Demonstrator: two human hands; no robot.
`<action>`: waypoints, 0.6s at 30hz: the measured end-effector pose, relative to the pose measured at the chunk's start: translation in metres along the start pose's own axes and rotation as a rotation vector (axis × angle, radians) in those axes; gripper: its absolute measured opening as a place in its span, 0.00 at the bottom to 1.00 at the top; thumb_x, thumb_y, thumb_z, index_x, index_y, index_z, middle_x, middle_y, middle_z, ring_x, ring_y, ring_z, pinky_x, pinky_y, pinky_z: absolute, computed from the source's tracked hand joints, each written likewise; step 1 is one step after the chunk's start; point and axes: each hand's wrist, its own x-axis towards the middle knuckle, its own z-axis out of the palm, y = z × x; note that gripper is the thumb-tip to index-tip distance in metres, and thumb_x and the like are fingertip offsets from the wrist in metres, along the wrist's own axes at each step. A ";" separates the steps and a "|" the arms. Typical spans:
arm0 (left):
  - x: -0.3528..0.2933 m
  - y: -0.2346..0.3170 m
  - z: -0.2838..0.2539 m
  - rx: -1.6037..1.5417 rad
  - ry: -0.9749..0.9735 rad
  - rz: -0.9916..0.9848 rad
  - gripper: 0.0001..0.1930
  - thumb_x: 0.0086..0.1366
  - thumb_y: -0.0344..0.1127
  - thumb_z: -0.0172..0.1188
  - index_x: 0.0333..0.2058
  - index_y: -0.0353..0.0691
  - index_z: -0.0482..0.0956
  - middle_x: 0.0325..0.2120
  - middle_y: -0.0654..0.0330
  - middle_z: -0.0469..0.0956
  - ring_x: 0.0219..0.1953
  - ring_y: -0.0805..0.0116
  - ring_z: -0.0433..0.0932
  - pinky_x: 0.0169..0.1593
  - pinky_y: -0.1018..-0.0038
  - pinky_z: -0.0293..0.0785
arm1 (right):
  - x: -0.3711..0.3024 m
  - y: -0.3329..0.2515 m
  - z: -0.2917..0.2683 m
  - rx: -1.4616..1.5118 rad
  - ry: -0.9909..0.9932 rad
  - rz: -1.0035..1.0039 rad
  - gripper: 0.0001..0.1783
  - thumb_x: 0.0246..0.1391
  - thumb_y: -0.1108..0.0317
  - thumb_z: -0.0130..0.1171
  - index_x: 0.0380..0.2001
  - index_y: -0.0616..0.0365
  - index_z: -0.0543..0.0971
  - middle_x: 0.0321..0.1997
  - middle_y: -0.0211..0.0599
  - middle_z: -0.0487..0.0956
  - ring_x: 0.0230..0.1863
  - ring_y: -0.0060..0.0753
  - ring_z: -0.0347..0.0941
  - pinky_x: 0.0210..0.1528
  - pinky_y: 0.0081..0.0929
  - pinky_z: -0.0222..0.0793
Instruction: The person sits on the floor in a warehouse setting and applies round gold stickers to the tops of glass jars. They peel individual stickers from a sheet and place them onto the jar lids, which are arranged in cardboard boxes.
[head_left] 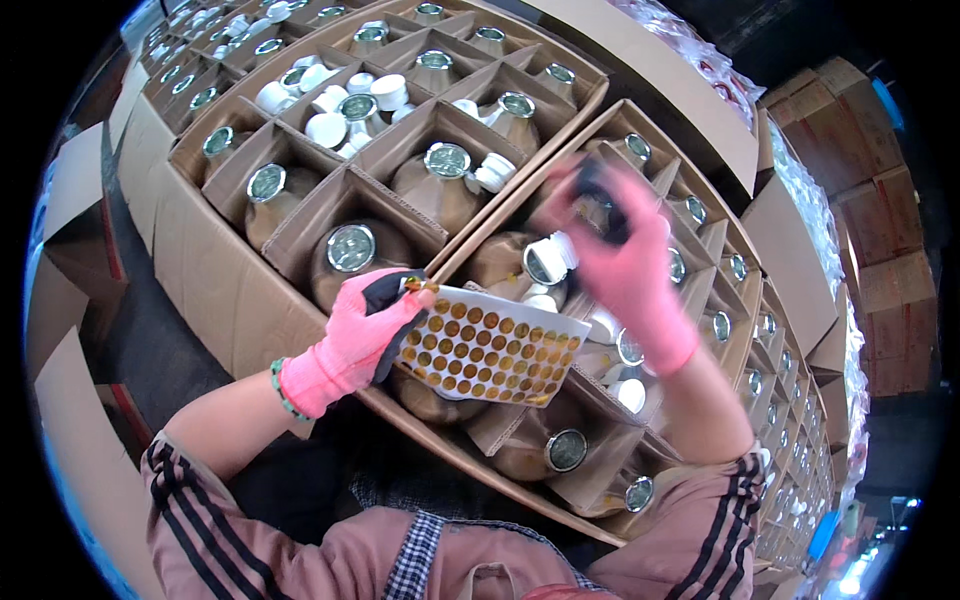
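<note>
My left hand (345,340), in a pink glove with dark finger patches, is closed on the corner of a white sheet (490,345) covered in rows of round gold stickers. A small gold piece shows at its thumb tip. My right hand (625,250), gloved alike, is over the divided carton (445,262) with its fingers curved. Motion smears those fingers, and I cannot tell whether they hold anything. Just beside that hand is a silver-rimmed bottle mouth (542,262), with white caps (562,248) next to it. The sheet hides part of the bottles beneath.
Another divided carton (250,310) on the left holds several silver-topped bottles (350,248) and loose white caps (326,130). More filled cartons continue at far left and right. Raised carton flaps (790,250) and clear plastic wrap (805,215) border the right side. Stacked brown boxes (880,240) stand beyond.
</note>
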 end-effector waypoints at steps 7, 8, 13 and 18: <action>0.004 0.004 0.004 0.096 -0.038 -0.005 0.09 0.54 0.31 0.56 0.31 0.30 0.73 0.24 0.66 0.72 0.28 0.81 0.67 0.32 0.83 0.66 | 0.063 0.197 -0.076 -0.907 0.103 0.430 0.10 0.37 0.63 0.61 0.25 0.54 0.77 0.37 0.36 0.74 0.41 0.37 0.69 0.45 0.30 0.63; 0.004 0.004 0.003 0.103 -0.048 -0.019 0.10 0.54 0.32 0.56 0.31 0.31 0.73 0.25 0.65 0.73 0.29 0.80 0.68 0.34 0.82 0.66 | 0.060 0.203 -0.069 -0.981 0.024 0.408 0.09 0.36 0.61 0.60 0.24 0.50 0.78 0.44 0.38 0.71 0.48 0.43 0.63 0.48 0.36 0.60; 0.002 0.009 0.003 0.052 -0.096 -0.074 0.10 0.54 0.34 0.56 0.29 0.32 0.72 0.30 0.61 0.72 0.31 0.77 0.68 0.35 0.81 0.65 | 0.077 0.233 -0.052 -1.084 -0.402 0.484 0.16 0.40 0.58 0.57 0.34 0.53 0.76 0.48 0.40 0.66 0.53 0.48 0.57 0.52 0.46 0.56; 0.005 0.012 0.001 0.116 -0.114 -0.033 0.07 0.51 0.29 0.56 0.28 0.31 0.75 0.28 0.57 0.74 0.32 0.70 0.70 0.39 0.76 0.66 | 0.092 0.239 -0.053 -1.187 -0.642 0.394 0.19 0.42 0.58 0.57 0.38 0.55 0.74 0.54 0.38 0.62 0.59 0.48 0.51 0.56 0.43 0.53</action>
